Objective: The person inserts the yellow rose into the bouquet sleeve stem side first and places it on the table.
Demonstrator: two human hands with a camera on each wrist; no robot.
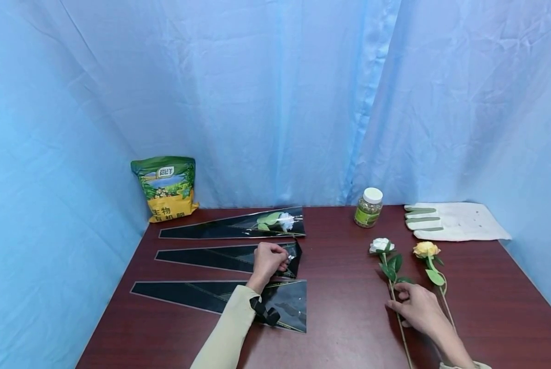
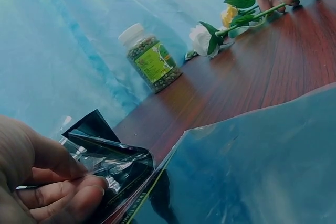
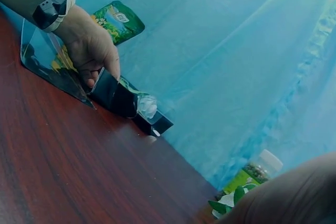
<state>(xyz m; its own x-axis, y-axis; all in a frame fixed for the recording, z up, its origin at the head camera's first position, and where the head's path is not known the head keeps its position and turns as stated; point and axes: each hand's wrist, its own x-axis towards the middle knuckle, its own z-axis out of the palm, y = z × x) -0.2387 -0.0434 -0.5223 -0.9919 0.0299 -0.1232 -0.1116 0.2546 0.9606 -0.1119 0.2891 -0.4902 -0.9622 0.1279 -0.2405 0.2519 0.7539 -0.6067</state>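
Note:
My left hand (image 1: 269,260) pinches the edge of the middle black-and-clear flower sleeve (image 1: 202,257) near its wide end. In the left wrist view, the film (image 2: 118,163) is bent up beside the fingertips. Over on the right, my right hand (image 1: 418,308) holds the green stem of a white artificial rose (image 1: 380,245) between thumb and fingers. The rose lies on the table, its head pointing away from me. Beside it lies a yellow rose (image 1: 426,249), its stem passing partly behind the right hand. The right wrist view shows little of the right hand.
Another sleeve (image 1: 202,230) with a pale flower (image 1: 285,221) inside lies behind; a third flat sleeve (image 1: 178,294) lies in front, partly under the left forearm. A green-yellow bag (image 1: 167,187), a white-lidded jar (image 1: 368,209) and a white glove (image 1: 464,220) line the table's (image 1: 340,287) back.

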